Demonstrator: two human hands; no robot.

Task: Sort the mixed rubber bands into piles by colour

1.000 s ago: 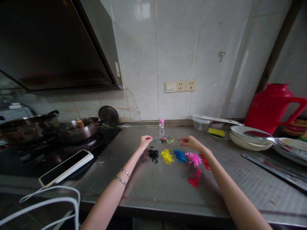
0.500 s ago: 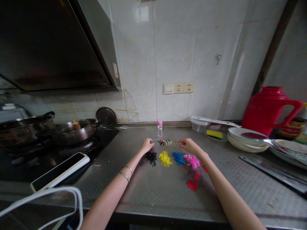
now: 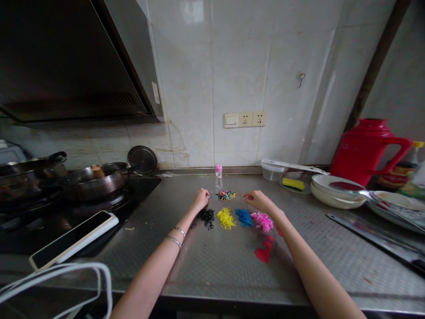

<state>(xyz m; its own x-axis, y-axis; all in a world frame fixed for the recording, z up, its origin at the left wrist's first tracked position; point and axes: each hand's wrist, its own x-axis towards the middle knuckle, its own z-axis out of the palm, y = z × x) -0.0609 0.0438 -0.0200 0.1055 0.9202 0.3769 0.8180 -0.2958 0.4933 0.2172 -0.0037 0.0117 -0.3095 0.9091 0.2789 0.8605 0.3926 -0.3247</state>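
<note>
Between my hands lies a small mixed pile of multicoloured rubber bands [image 3: 226, 195]. My left hand [image 3: 201, 199] is closed in a pinch just left of it, with a tiny bluish speck at the fingertips. To the right, my right hand [image 3: 257, 199] is also pinched; what it holds, if anything, is too small to name. Nearer me are sorted piles: black bands [image 3: 207, 217] below my left hand, then yellow bands [image 3: 226, 218], blue bands [image 3: 244, 217] and pink bands [image 3: 262, 221]. Behind the mixed pile stands a clear bottle with a pink cap [image 3: 218, 177].
Red heart-shaped pieces [image 3: 264, 250] lie by my right forearm. On the left are a phone-like device [image 3: 73, 239], a white cable [image 3: 102, 270] and pans [image 3: 99, 181] on the stove. Bowls [image 3: 337, 197], a knife [image 3: 372, 239] and a red thermos [image 3: 361, 153] occupy the right.
The view has shifted slightly, moving everything a little left in the picture. Both hands stay pinched at either side of the mixed pile.
</note>
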